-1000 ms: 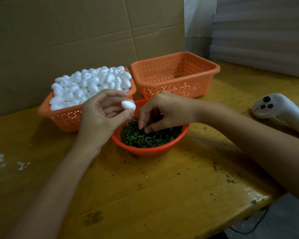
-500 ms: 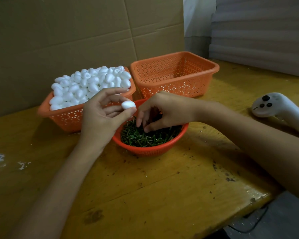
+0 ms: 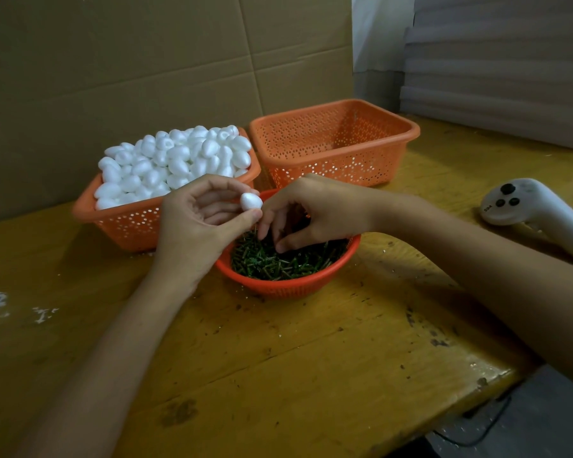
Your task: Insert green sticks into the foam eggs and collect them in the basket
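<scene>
My left hand (image 3: 199,226) pinches one white foam egg (image 3: 251,201) between thumb and fingertips, held above the left rim of the round orange bowl (image 3: 288,285). The bowl is full of short green sticks (image 3: 291,262). My right hand (image 3: 315,209) hovers over the bowl with curled fingers, its fingertips pinching a thin green stick (image 3: 256,231) just under the egg. An orange basket (image 3: 126,223) at the back left is heaped with white foam eggs (image 3: 176,160). A second orange basket (image 3: 338,150) at the back right holds nothing.
A white handheld controller (image 3: 526,206) lies on the wooden table (image 3: 278,358) at the right. Cardboard sheets (image 3: 146,61) stand behind the baskets. The table's front edge runs diagonally at the lower right, with a cable beneath it.
My right hand has lifted a little from the sticks and shifted left toward the egg. My left hand still holds the egg in nearly the same place.
</scene>
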The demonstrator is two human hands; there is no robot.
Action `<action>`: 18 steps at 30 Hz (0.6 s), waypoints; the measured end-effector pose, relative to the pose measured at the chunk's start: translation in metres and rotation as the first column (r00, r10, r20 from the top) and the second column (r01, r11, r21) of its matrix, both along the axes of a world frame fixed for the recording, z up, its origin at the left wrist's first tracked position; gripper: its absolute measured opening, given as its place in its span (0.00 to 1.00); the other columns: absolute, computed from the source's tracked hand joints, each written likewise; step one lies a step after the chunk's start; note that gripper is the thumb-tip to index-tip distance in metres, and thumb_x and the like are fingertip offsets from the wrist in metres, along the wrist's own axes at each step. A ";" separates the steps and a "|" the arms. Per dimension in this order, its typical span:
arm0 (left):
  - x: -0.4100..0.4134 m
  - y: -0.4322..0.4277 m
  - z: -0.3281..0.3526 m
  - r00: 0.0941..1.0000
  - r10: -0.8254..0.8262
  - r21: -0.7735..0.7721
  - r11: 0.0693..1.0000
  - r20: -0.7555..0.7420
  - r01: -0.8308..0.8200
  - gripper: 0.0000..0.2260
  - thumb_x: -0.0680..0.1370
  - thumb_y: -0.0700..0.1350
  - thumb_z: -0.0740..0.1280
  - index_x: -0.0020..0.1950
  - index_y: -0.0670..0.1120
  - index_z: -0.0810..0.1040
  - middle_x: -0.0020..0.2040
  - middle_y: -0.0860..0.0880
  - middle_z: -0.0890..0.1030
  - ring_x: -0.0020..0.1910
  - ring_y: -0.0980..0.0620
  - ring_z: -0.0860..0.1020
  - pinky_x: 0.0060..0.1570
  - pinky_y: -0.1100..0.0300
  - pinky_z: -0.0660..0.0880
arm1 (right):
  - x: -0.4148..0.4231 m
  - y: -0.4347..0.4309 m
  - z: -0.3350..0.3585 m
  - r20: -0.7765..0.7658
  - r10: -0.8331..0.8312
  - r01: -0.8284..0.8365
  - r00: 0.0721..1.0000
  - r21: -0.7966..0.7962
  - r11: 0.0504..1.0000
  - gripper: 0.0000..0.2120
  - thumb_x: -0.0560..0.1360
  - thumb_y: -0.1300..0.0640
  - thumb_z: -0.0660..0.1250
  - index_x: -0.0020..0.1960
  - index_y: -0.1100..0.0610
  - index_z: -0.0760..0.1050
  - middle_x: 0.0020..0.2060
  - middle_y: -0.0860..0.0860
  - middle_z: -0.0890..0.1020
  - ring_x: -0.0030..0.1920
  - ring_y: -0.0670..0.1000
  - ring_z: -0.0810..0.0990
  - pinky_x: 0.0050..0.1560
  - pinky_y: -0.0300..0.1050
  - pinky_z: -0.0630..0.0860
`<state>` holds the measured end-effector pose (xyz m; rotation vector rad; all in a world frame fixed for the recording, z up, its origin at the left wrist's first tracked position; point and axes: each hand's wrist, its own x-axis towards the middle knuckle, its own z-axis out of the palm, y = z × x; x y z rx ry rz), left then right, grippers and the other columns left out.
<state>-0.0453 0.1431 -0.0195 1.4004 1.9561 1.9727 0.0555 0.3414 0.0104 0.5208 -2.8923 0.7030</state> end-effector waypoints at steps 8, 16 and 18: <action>0.000 -0.002 0.001 1.000 -0.004 -0.012 1.000 -0.022 0.004 0.15 0.72 0.33 0.80 0.52 0.49 0.85 0.52 0.49 0.89 0.52 0.50 0.88 0.53 0.63 0.82 | -0.001 0.000 -0.001 0.002 -0.003 0.003 1.000 0.002 1.000 0.14 0.74 0.57 0.78 0.59 0.51 0.83 0.45 0.41 0.87 0.49 0.38 0.84 0.59 0.49 0.77; 0.002 0.000 0.000 1.000 0.022 0.008 1.000 -0.007 -0.022 0.13 0.72 0.34 0.80 0.53 0.45 0.85 0.52 0.50 0.89 0.51 0.50 0.88 0.53 0.61 0.83 | 0.000 0.001 0.000 0.003 0.002 -0.002 1.000 0.001 1.000 0.16 0.74 0.57 0.78 0.60 0.52 0.83 0.45 0.42 0.87 0.49 0.39 0.84 0.59 0.48 0.78; 0.003 -0.001 0.000 1.000 0.023 0.011 1.000 0.001 -0.023 0.13 0.72 0.34 0.80 0.53 0.45 0.85 0.50 0.52 0.89 0.49 0.51 0.88 0.52 0.62 0.83 | -0.001 0.001 0.000 0.005 0.002 -0.002 1.000 -0.001 1.000 0.16 0.74 0.58 0.78 0.60 0.52 0.83 0.45 0.42 0.87 0.49 0.39 0.84 0.59 0.48 0.78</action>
